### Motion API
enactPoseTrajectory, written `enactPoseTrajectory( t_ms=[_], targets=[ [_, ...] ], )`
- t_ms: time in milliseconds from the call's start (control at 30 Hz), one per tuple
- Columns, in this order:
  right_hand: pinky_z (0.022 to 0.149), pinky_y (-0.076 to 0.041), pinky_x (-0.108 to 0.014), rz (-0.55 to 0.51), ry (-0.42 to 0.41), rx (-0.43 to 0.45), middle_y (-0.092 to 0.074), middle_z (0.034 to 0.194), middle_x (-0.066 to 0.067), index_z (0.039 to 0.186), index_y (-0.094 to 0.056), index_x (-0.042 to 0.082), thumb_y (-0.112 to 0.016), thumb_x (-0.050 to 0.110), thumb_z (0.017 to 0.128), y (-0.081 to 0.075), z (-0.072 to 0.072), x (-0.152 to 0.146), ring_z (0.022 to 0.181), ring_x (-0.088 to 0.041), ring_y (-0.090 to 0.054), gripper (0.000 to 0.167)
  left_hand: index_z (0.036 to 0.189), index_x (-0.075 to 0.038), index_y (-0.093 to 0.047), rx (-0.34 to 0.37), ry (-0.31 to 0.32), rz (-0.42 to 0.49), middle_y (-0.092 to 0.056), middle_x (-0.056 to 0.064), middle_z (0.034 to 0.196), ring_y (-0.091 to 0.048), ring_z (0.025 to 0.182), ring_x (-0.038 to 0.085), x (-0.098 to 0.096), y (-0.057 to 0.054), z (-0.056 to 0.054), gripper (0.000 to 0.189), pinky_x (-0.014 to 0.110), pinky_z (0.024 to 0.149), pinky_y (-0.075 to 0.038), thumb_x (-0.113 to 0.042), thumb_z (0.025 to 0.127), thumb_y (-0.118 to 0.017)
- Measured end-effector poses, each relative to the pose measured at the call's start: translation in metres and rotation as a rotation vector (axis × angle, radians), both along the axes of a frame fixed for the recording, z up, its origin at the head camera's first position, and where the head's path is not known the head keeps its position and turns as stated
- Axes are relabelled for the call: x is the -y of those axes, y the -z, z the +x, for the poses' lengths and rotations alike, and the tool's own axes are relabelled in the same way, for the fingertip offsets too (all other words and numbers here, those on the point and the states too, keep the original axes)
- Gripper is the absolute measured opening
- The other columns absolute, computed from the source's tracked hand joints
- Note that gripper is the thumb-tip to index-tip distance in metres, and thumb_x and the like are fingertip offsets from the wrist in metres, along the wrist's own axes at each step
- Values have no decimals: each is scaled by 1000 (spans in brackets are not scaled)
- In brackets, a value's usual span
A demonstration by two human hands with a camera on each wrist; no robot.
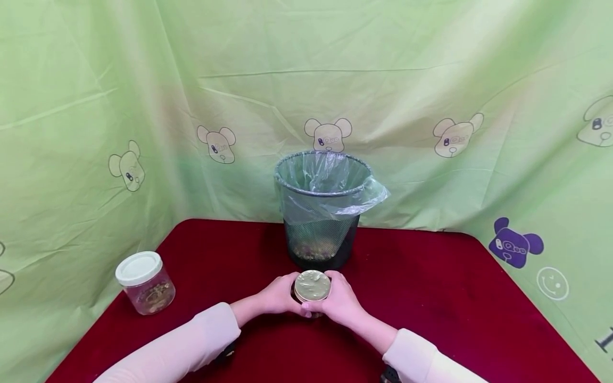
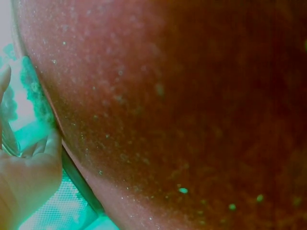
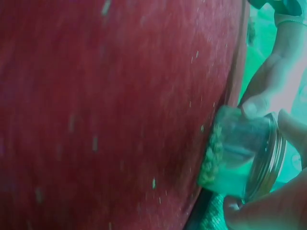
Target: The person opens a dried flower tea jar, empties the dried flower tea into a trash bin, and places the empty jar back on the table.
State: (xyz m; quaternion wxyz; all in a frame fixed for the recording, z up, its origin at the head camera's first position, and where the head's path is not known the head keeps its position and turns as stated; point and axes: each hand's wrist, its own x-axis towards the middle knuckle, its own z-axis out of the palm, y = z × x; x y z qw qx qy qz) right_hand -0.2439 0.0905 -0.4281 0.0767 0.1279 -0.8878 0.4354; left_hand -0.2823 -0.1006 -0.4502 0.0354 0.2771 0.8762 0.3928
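A clear jar [image 3: 230, 148] with a round, gold-coloured, slightly wrinkled top [image 1: 312, 285] is held at the middle of the table, in front of the bin. My left hand [image 1: 279, 296] grips it from the left side. From the right, my right hand [image 1: 339, 301] curls round it, its thumb near the front. In the right wrist view, small pale pieces [image 3: 211, 163] lie at the jar's bottom, and the jar appears sideways between the two hands. The left wrist view shows mostly red cloth, with part of a hand [image 2: 31, 177] at the left edge.
A black mesh bin [image 1: 347, 239] with a clear plastic liner [image 1: 311, 205] stands at the back, bits visible low inside. Another clear jar [image 1: 150, 290] with a white lid [image 1: 139, 268] and brown pieces sits at the left edge. Red cloth [image 1: 431, 287] covers the table; a green printed curtain [image 1: 239, 106] surrounds it.
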Motion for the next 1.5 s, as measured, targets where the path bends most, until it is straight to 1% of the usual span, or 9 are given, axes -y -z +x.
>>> enactPoseTrajectory(
  t_ms=[133,400,500,633,800,1000,1200,1367,1500],
  targets=[
    [89,-45,-45,-47,15,8,-57,108,-15,118,-51,-8,-94,25,55,3,1,2,102,-31,-56,83,111,-9,-60,-11,-8,-9,-64,-9,97,-60,91,9,0,0,1,64,28,83,-49,-33,61,-92],
    [88,-46,-42,-52,-16,-2,-59,105,-10,115,-54,-4,-94,25,55,7,-5,-3,100,-26,-58,78,110,-11,-60,-8,-18,-13,-64,-10,96,-60,90,8,-1,0,1,63,28,82,-49,-34,60,-92],
    [88,-46,-41,-73,-59,4,-61,106,-8,116,-55,-2,-94,24,56,9,-9,-7,100,-24,-58,76,109,-11,-60,0,-17,-7,-64,-10,95,-60,89,8,-1,-1,0,63,27,82,-49,-33,60,-92],
    [87,-48,-35,-142,-144,50,-62,109,-7,120,-54,0,-93,18,59,10,-14,-13,99,-21,-60,75,110,-10,-60,2,-9,-5,-64,-9,96,-60,90,9,0,-2,-1,64,28,82,-49,-32,59,-92],
    [83,-49,-29,-196,-260,112,-61,113,-10,125,-50,-3,-90,11,63,10,-20,-20,101,-24,-61,75,112,-8,-59,2,-5,-13,-65,-6,99,-60,93,11,0,-2,-1,67,30,84,-48,-31,59,-93],
    [87,-48,-27,-237,-420,182,-58,119,-15,129,-45,-8,-85,5,69,9,-32,-30,108,-28,-59,74,113,-7,-59,1,-4,-27,-65,-5,99,-60,93,12,0,-2,-2,68,31,84,-48,-31,59,-93],
    [90,-46,-24,-260,-545,262,-56,124,-15,133,-42,-7,-82,3,72,12,-46,-37,111,-23,-57,74,112,-8,-59,10,-4,-38,-64,-6,98,-60,92,10,0,-1,-2,67,29,84,-48,-32,60,-92],
    [91,-46,-24,-279,-595,286,-56,125,-14,134,-41,-6,-82,5,73,14,-49,-39,111,-22,-57,74,113,-9,-59,8,6,-32,-64,-7,99,-60,92,9,1,0,-2,66,28,84,-48,-32,60,-92],
    [91,-46,-24,-288,-596,283,-56,125,-15,134,-40,-7,-82,4,74,13,-48,-39,111,-22,-57,74,113,-8,-59,1,10,-24,-65,-6,100,-60,93,9,1,1,-2,66,28,85,-48,-31,61,-92]
  ],
)
